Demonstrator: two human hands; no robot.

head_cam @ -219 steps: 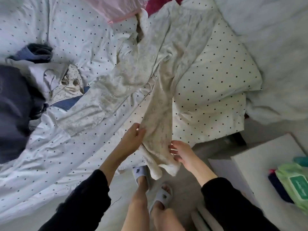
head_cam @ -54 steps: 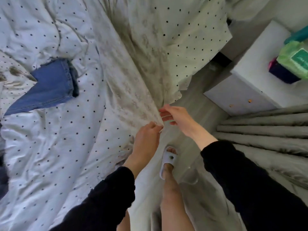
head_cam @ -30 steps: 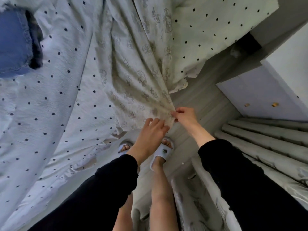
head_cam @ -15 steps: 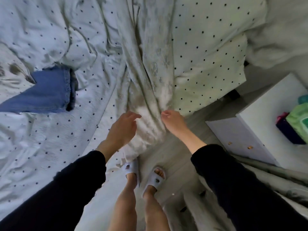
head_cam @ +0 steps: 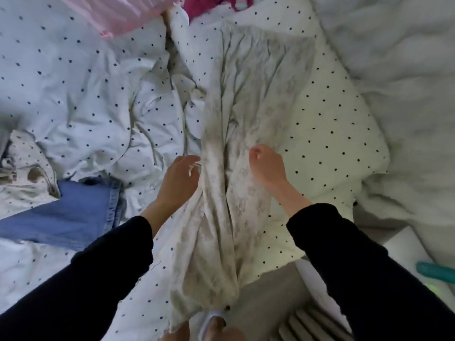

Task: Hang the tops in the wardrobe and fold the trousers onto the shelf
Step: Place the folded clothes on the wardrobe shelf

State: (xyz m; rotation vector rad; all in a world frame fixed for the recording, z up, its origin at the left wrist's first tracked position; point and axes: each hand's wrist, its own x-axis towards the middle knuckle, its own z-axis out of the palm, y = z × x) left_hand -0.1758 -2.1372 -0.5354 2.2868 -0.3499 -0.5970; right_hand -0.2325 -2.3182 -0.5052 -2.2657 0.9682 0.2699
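Item: pale printed trousers (head_cam: 236, 148), one pair, laid lengthwise near the foot-side edge of the bed (head_cam: 81, 77). I read the legs as doubled side by side. The waist end lies toward the middle of the bed beside the spotted pillow (head_cam: 332, 134); the hems hang over the bed's near edge toward the floor (head_cam: 266, 303).

Left hand (head_cam: 179, 180): I see it at the left margin of the cloth, fingers bent around that edge and grasping it.

Right hand (head_cam: 267, 166): knuckles up on the cloth's right side, fingers curled under. I cannot tell whether fabric is caught in them.

Handling, as I judge it: thin, soft, very light cloth, with no stiffness. It creases readily and will slump or slide off the edge if let go. It is not fragile. Best hold is a pinch at both side seams, about mid-leg, so the hem end can be carried up to the waist in one fold. A single-point grab would bunch it.

Also present: blue jeans (head_cam: 66, 215) near the left edge of the bed, well apart from the trousers; a pink garment (head_cam: 123, 13) and a magenta one (head_cam: 206, 3) at the far edge.
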